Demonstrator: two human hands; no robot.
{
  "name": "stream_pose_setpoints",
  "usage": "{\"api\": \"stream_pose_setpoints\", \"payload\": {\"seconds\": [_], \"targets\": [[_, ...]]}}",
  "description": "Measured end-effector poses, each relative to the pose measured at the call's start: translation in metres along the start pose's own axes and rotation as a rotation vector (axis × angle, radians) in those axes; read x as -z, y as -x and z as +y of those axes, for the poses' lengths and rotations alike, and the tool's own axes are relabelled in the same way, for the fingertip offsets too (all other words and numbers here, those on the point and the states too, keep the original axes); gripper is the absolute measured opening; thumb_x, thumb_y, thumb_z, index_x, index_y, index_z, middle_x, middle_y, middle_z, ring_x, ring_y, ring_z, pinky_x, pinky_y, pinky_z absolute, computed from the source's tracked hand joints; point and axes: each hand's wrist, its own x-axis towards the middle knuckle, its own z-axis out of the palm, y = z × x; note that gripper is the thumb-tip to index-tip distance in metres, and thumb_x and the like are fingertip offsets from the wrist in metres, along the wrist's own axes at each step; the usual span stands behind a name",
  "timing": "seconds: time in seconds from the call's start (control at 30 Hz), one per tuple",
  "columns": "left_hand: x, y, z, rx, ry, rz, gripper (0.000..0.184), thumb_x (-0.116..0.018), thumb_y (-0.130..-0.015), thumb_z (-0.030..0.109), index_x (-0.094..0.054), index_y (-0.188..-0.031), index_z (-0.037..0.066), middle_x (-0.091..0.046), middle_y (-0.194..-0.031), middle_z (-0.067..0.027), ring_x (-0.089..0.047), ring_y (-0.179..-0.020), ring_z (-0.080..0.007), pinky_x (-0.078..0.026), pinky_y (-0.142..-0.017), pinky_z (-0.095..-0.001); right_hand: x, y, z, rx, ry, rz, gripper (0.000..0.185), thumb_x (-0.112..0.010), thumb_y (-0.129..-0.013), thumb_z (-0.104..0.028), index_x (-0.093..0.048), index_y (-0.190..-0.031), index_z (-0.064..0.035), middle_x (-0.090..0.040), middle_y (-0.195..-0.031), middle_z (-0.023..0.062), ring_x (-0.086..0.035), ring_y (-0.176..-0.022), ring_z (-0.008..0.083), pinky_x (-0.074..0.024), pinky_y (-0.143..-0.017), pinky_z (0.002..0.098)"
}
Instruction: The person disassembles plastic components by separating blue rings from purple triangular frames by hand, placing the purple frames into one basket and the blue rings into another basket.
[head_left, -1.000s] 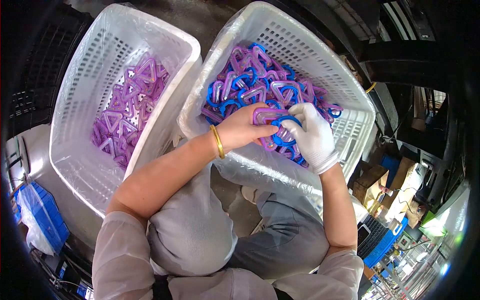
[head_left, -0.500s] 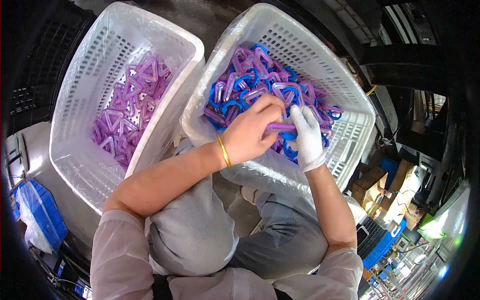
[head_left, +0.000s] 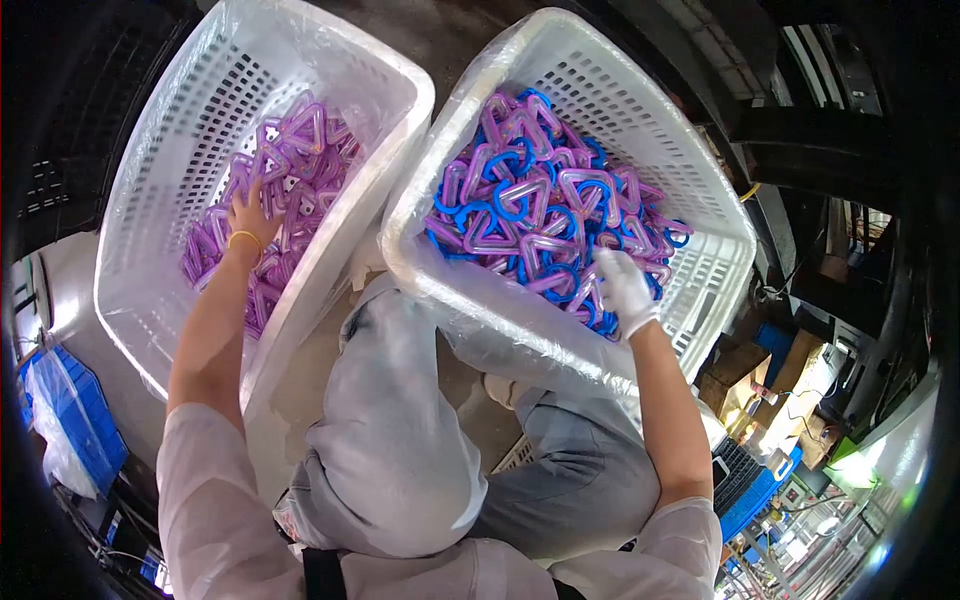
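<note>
My bare left hand (head_left: pixel 252 222), with a yellow bangle at its wrist, reaches into the left basket. Its fingers are apart, touching the pile of clear purple triangular plastic pieces (head_left: pixel 305 130). In the right basket, my white-gloved right hand (head_left: pixel 624 288) is at the near right side of a mixed pile. Its fingers are curled together, and what they hold, if anything, is hidden. That pile mixes purple triangular pieces (head_left: pixel 490 232) with blue curved clips (head_left: pixel 510 200), many of them hooked together.
Two white perforated baskets, the left basket (head_left: pixel 405 120) and the right basket (head_left: pixel 735 240), stand side by side, lined with clear plastic film. My knees are close to their near walls. A blue crate (head_left: pixel 85 420) is at far left; cardboard boxes (head_left: pixel 735 375) are at right.
My left hand has left the right basket and moved into the left one. The purple piece between both hands is no longer seen there. My right hand has shifted slightly down and right.
</note>
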Motion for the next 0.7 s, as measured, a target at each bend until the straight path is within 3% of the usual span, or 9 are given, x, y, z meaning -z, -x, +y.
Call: {"api": "stream_pose_setpoints", "payload": {"seconds": [0.1, 0.13, 0.2, 0.23, 0.33, 0.37, 0.47, 0.63, 0.7], "targets": [[-0.036, 0.019, -0.023, -0.001, -0.182, -0.404, 0.077, -0.073, -0.079, 0.041, -0.041, -0.143, 0.015, -0.029, -0.151, -0.0216, -0.018, -0.144, -0.0415, -0.021, -0.114, -0.0554, 0.031, -0.023, 0.039, 0.213, -0.215, -0.133, 0.035, -0.062, -0.087, -0.022, -0.061, -0.112, 0.0012, -0.061, -0.089, 0.0063, -0.054, -0.072, 0.0145, -0.0458, -0.063, 0.0291], [-0.046, 0.019, -0.023, 0.073, -0.173, -0.373, 0.071, -0.07, -0.08, 0.043, -0.044, -0.141, 0.016, -0.035, -0.147, -0.0202, -0.023, -0.141, -0.0393, -0.024, -0.112, -0.057, 0.032, -0.032, 0.055, 0.327, -0.193, -0.153, 0.034, -0.062, -0.083, -0.015, -0.06, -0.113, 0.0022, -0.06, -0.092, 0.0075, -0.053, -0.071, 0.0149, -0.0456, -0.064, 0.0282], [-0.016, 0.022, -0.019, -0.069, -0.223, -0.425, 0.066, -0.069, -0.08, 0.048, -0.051, -0.136, 0.017, -0.034, -0.147, -0.0224, -0.029, -0.139, -0.0419, -0.027, -0.111, -0.0564, 0.029, -0.03, 0.054, 0.09, -0.419, -0.133, 0.041, -0.059, -0.078, -0.004, -0.057, -0.118, 0.0052, -0.06, -0.105, 0.0118, -0.057, -0.078, 0.0164, -0.0474, -0.072, 0.0293], [-0.001, 0.029, -0.012, -0.024, -0.211, -0.404, 0.064, -0.063, -0.085, 0.051, -0.052, -0.135, 0.014, -0.041, -0.144, -0.02, -0.031, -0.139, -0.0351, -0.028, -0.112, -0.0518, 0.028, -0.029, 0.049, -0.051, -0.45, -0.145, 0.047, -0.056, -0.076, 0.0, -0.053, -0.123, 0.0072, -0.059, -0.112, 0.0131, -0.061, -0.09, 0.0202, -0.0489, -0.082, 0.0319], [-0.018, 0.03, -0.027, -0.067, 0.111, -0.608, 0.068, -0.058, -0.087, 0.056, -0.051, -0.136, 0.01, -0.043, -0.144, -0.0191, -0.034, -0.138, -0.0337, -0.028, -0.113, -0.0461, 0.026, -0.034, 0.06, -0.007, -0.398, -0.127, 0.051, -0.057, -0.076, -0.002, -0.051, -0.126, 0.0075, -0.06, -0.116, 0.0144, -0.061, -0.105, 0.0237, -0.0483, -0.09, 0.0336], [-0.003, 0.045, -0.015, -0.115, -0.02, -0.562, 0.073, -0.051, -0.09, 0.059, -0.048, -0.137, 0.004, -0.042, -0.145, -0.0197, -0.037, -0.137, -0.0329, -0.03, -0.112, -0.0443, 0.03, -0.042, 0.074, 0.179, -0.018, -0.189, 0.05, -0.057, -0.074, -0.001, -0.054, -0.124, 0.0073, -0.062, -0.117, 0.0158, -0.06, -0.111, 0.026, -0.0473, -0.094, 0.0341], [-0.005, 0.058, -0.036, -0.151, 0.403, -0.6, 0.074, -0.055, -0.09, 0.056, -0.046, -0.138, 0.001, -0.045, -0.141, -0.0212, -0.041, -0.133, -0.0354, -0.033, -0.111, -0.0425, 0.031, -0.046, 0.085, 0.117, 0.27, -0.142, 0.045, -0.062, -0.074, 0.002, -0.058, -0.118, 0.0064, -0.065, -0.115, 0.0162, -0.061, -0.11, 0.0252, -0.047, -0.094, 0.0315], [-0.015, 0.091, -0.049, -0.616, 0.355, -0.257, 0.058, -0.072, -0.079, 0.024, -0.054, -0.132, 0.007, -0.056, -0.12, -0.0237, -0.055, -0.114, -0.0359, -0.043, -0.099, -0.0399, 0.026, -0.038, 0.102, 0.121, 0.254, -0.006, 0.038, -0.069, -0.075, 0.005, -0.062, -0.113, 0.0061, -0.067, -0.108, 0.015, -0.067, -0.091, 0.0203, -0.0547, -0.078, 0.0301], [-0.019, 0.082, -0.052, -0.461, 0.348, -0.298, 0.051, -0.071, -0.079, 0.023, -0.058, -0.126, 0.006, -0.06, -0.111, -0.0217, -0.059, -0.107, -0.0338, -0.046, -0.094, -0.0395, 0.024, -0.034, 0.089, 0.002, 0.008, 0.016, 0.036, -0.068, -0.078, 0.004, -0.062, -0.113, 0.0064, -0.067, -0.107, 0.0143, -0.068, -0.088, 0.0194, -0.0558, -0.069, 0.0297]]}}
